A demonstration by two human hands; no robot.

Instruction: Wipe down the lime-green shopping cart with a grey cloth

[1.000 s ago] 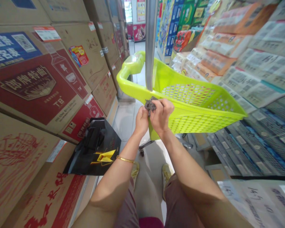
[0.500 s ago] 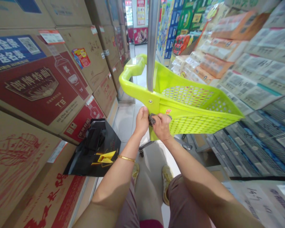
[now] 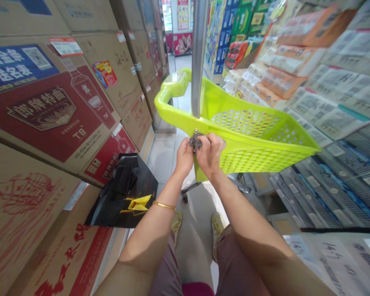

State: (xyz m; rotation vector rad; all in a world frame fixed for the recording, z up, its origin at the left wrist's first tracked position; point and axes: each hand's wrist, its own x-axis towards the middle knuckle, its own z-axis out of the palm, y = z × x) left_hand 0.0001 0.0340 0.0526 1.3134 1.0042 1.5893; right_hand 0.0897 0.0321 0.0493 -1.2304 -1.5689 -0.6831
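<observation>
A small dark grey, crumpled clump is pinched between my two hands in front of the lime-green shopping basket cart. Its kind cannot be made out. My left hand, below a gold bangle, is closed on the clump's left side, thumb pointing up. On the other side my right hand has its fingers curled over the clump, knuckles towards the basket wall. Part of the clump sticks up above the fingers. The cart's metal pole rises just beyond my hands.
Stacked cardboard cartons line the left side. A black bag with a yellow piece on it stands against them. Packaged goods are piled on the right. A caster of the cart is near my shoes.
Both hands have risen slightly towards the cart's rim, the right one more. The grey clump has come up with them and shows more above the fingers.
</observation>
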